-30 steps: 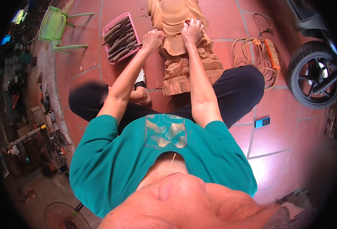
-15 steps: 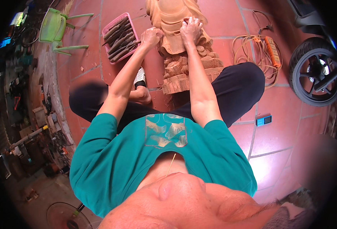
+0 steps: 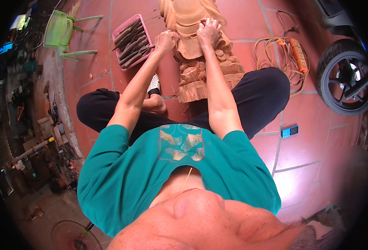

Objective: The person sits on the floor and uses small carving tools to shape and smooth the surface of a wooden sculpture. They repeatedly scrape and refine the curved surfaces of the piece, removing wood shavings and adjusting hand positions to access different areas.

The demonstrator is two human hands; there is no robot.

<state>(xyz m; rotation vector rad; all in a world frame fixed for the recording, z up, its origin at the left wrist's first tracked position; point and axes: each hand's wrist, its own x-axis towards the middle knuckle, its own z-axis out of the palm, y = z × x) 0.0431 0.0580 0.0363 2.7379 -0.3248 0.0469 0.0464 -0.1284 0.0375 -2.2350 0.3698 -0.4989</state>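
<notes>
A carved wooden statue [image 3: 187, 43] lies on the floor in front of me, its folded robe away from me and its rough carved base towards me. My left hand [image 3: 167, 41] is at the statue's left edge, fingers curled together. On the robe folds rests my right hand [image 3: 209, 33], its fingers bent and closed. Whatever either hand grips, if anything, is hidden by the fingers. Left of my left hand, a pink plastic basket [image 3: 151, 42] holds several dark-handled carving tools [image 3: 132, 41].
At the far left stands a green plastic chair [image 3: 58, 31]. On the right lie an orange power strip [image 3: 298, 55] with coiled cable [image 3: 264, 53], a blue mobile phone [image 3: 289, 131] and a motorbike wheel [image 3: 322, 79]. A fan [image 3: 73, 236] is at lower left. My legs flank the statue's base.
</notes>
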